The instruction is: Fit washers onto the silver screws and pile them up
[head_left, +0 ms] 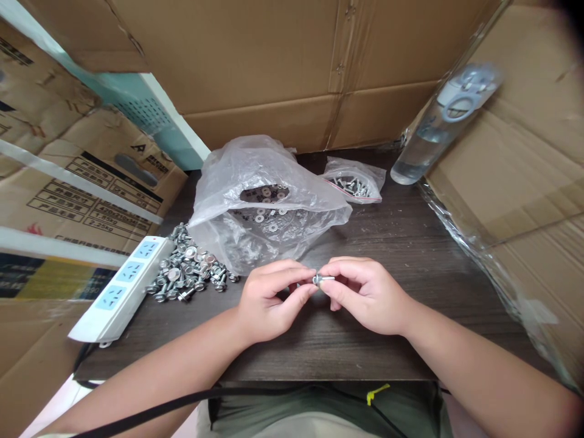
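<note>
Above the dark tabletop (387, 243), both hands (274, 298) (365, 292) nearly closed, fingertips pinching a small metal bolt (323, 278).

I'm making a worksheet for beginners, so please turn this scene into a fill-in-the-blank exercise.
1. The left hand and right hand hold a bolt whose shank points to the ____.
2. The power strip lies to the ____ of the loose bolts.
3. Its socket faces are light ____.
4. Inside the large plastic bag, the flat metal rings are ____.

Answers: right; left; blue; washers
</note>
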Tool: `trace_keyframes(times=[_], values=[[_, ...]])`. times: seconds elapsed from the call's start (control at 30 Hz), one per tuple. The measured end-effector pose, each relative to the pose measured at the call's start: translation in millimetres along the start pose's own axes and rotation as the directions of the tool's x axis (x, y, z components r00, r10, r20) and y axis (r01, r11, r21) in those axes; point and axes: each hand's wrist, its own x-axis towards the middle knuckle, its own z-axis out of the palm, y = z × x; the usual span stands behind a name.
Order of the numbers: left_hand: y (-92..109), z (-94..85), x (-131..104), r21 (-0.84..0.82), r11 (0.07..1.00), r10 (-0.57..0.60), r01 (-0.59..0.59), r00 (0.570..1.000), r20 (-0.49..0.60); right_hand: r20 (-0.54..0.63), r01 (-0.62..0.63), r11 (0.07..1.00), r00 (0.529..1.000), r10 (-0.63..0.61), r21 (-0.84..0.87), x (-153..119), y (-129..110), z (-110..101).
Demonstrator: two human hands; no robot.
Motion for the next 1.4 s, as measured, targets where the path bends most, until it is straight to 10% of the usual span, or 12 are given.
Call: trace_keyframes(times=[0.57, 0.8, 1.0, 1.2, 1.4], values=[[0, 2.4, -4, 0.073, 0.994, 0.073, -0.082, 0.991, 0.116, 0.227, -0.256, 0.962, 0.946, 0.23, 0.091, 2, 5, -3], [14, -5.5, -6, 0.267, 0.959, 0.071, -0.098, 0.992, 0.109, 0.087, -0.208, 0.975, 0.976, 0.201, 0.075, 5, 14, -13], [34, -64.0, -28, 0.573, 0.817, 0.092, -0.059, 0.995, -0.028, 0.007, -0.183, 0.982, 0.983, 0.183, -0.041, 5, 12, -13], [16, -143.2, -39, 0.843, 0.426, -0.27, 0.329, 0.935, -0.229, 0.008, -0.138, 0.989, 0.99, 0.138, -0.052, 2, 7, -6], [-17, -170.4, -31, 0.855, 0.31, -0.386, 0.416, 0.877, -0.286, -0.007, -0.155, 0.985, 0.988, 0.155, -0.076, 4, 12, -6]])
